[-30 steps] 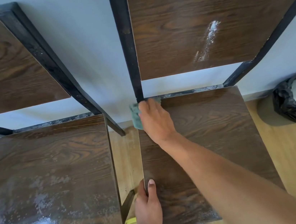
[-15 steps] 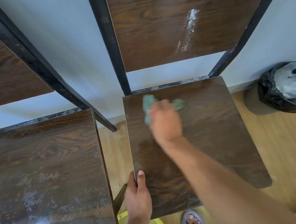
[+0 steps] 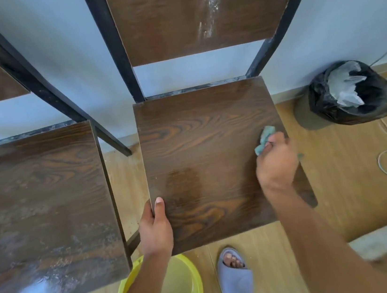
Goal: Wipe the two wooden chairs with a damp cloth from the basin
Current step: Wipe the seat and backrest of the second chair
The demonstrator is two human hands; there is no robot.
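So in the last second your right hand (image 3: 275,160) has swept the green cloth (image 3: 264,140) all the way from the back-left corner of the right chair's seat (image 3: 200,150), through the middle, over to its right edge. The fingers are curled round the bunched cloth, which pokes out above your knuckles and presses on the wood right at that edge. Your left hand (image 3: 155,227) hasn't budged: thumb on top, fingers wrapped under the seat's left edge near the front corner, bracing it.

What that means: the back strip of this seat has probably had one pass, and there's a darker damp-looking patch nearer the front. But the backrest (image 3: 171,21) above has a whitish smear (image 3: 209,4) on it, so that's not been touched yet, I'd guess.

The left chair's seat (image 3: 40,203) looks dusty and blotchy, with a glare near its front-left corner, so I can't tell if it's been done properly.

The yellow basin (image 3: 182,290) sits on the floor under the front edge, between the chairs, handy for a rinse. You're somewhere mid-task, I reckon.
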